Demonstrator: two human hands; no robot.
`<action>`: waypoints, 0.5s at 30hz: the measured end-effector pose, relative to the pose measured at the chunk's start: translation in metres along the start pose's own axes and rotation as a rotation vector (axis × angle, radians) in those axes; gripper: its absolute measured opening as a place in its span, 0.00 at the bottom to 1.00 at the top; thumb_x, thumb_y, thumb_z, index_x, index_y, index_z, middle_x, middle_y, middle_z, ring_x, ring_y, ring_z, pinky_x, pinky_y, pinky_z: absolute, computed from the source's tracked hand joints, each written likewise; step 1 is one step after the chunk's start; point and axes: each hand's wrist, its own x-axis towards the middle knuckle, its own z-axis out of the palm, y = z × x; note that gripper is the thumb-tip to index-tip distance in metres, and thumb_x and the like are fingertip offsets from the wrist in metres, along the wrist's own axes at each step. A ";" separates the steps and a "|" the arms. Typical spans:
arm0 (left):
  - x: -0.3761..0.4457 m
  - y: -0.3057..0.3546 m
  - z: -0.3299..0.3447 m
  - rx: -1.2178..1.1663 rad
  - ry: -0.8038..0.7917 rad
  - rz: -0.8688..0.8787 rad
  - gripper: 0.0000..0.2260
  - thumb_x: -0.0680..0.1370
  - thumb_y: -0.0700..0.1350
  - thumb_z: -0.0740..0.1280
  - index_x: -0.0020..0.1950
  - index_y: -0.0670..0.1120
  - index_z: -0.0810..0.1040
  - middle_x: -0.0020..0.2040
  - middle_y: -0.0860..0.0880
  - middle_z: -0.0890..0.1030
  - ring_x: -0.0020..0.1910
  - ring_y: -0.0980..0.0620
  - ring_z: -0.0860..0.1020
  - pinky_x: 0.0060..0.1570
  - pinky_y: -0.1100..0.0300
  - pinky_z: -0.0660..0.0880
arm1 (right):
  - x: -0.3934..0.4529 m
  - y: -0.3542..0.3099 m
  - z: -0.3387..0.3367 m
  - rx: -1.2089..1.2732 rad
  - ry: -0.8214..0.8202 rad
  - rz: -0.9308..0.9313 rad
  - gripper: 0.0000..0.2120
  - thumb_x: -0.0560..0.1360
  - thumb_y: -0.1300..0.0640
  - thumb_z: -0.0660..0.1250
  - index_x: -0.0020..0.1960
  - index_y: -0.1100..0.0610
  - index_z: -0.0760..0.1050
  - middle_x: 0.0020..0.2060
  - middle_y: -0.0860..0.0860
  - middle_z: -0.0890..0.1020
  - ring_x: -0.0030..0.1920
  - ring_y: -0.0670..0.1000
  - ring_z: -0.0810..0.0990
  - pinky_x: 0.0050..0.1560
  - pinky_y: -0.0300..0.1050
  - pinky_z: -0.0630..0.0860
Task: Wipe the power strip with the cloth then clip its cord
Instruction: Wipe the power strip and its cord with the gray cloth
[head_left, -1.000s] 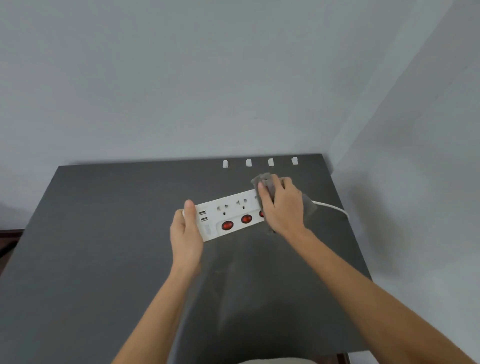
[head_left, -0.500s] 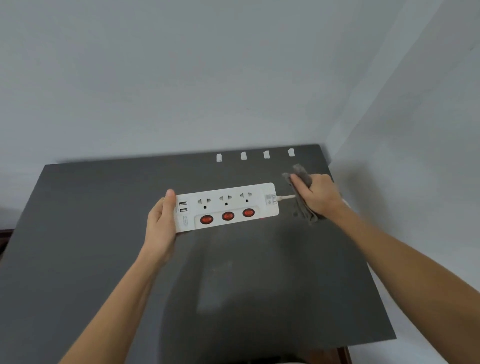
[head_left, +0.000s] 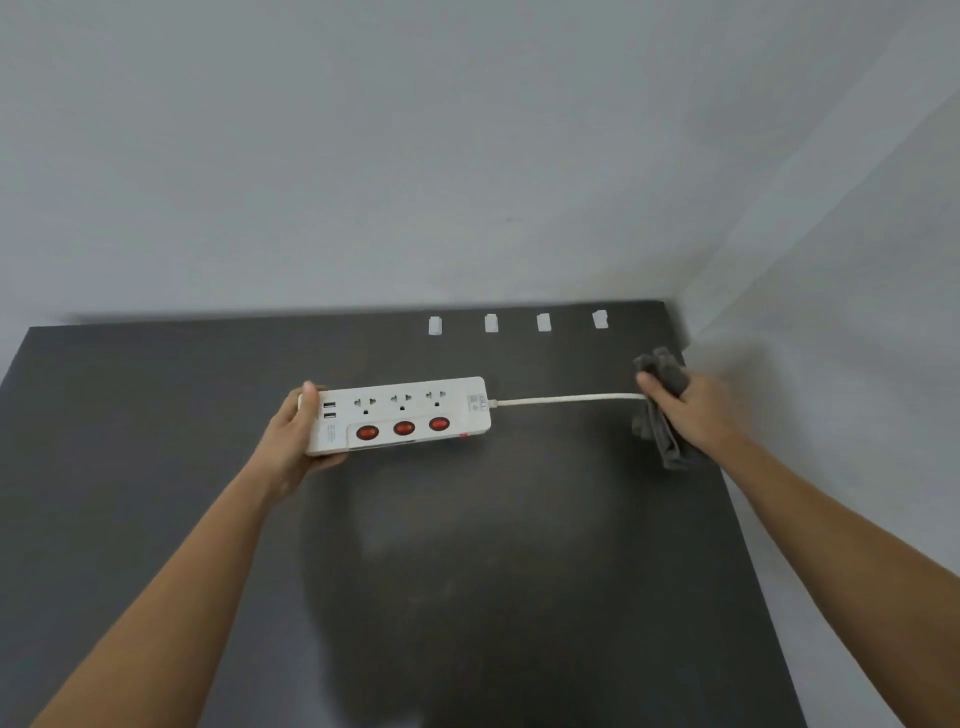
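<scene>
A white power strip (head_left: 410, 413) with three red switches lies across the middle of the dark table (head_left: 156, 415). My left hand (head_left: 296, 431) grips its left end. Its white cord (head_left: 566, 400) runs straight to the right into my right hand (head_left: 696, 410), which is closed around a grey cloth (head_left: 667, 410) wrapped on the cord near the table's right edge. The cord beyond that hand is hidden. Several small white cord clips (head_left: 491, 322) stand in a row along the table's far edge.
A grey wall rises right behind the table, and a second wall closes in on the right, forming a corner at the far right. The table's right edge (head_left: 748, 545) runs just under my right forearm.
My right hand slid the cloth off the strip and rightward along the cord to the table's right edge. My left hand and the strip shifted left, and the cord is now pulled straight.
</scene>
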 end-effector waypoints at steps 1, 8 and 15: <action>0.008 0.000 -0.003 0.014 -0.030 -0.011 0.13 0.79 0.58 0.60 0.57 0.52 0.72 0.56 0.45 0.79 0.48 0.48 0.80 0.43 0.50 0.79 | 0.005 -0.002 0.007 -0.009 -0.023 -0.035 0.19 0.70 0.36 0.66 0.45 0.51 0.79 0.39 0.54 0.84 0.45 0.58 0.82 0.47 0.48 0.76; 0.065 -0.020 -0.033 0.261 -0.238 -0.096 0.44 0.57 0.45 0.84 0.68 0.48 0.65 0.64 0.44 0.77 0.61 0.45 0.79 0.48 0.52 0.80 | 0.035 0.005 0.029 -0.061 -0.046 -0.116 0.22 0.69 0.32 0.64 0.48 0.50 0.77 0.40 0.53 0.85 0.45 0.58 0.82 0.46 0.53 0.78; 0.064 -0.012 -0.022 0.495 -0.035 0.076 0.47 0.49 0.55 0.80 0.65 0.49 0.67 0.58 0.52 0.76 0.57 0.53 0.76 0.54 0.56 0.74 | 0.043 0.010 0.038 -0.016 0.029 -0.158 0.11 0.75 0.48 0.67 0.41 0.54 0.72 0.34 0.55 0.80 0.40 0.61 0.80 0.38 0.47 0.70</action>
